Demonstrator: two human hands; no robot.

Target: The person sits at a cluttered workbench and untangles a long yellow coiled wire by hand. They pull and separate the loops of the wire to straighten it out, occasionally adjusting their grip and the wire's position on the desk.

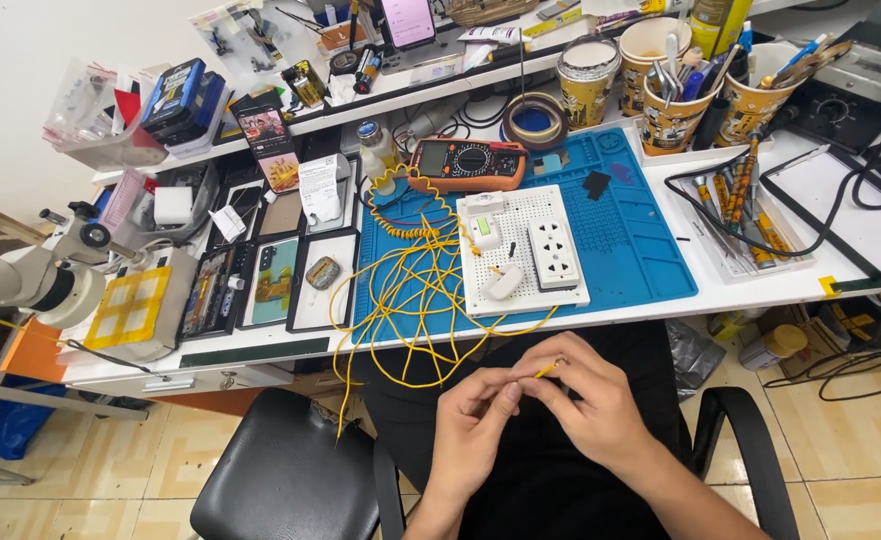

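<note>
The right hand (588,400) pinches the end of a yellow wire (546,369) between its fingertips; the left hand (472,418) pinches it just beside. From there the wire runs up to a tangle on the blue mat (630,235), beside the white socket board (520,250).

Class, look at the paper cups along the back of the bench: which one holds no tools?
The leftmost paper cup. Its top shows only a flat pale surface, while the three cups to its right bristle with tweezers, pens and brushes.
</note>
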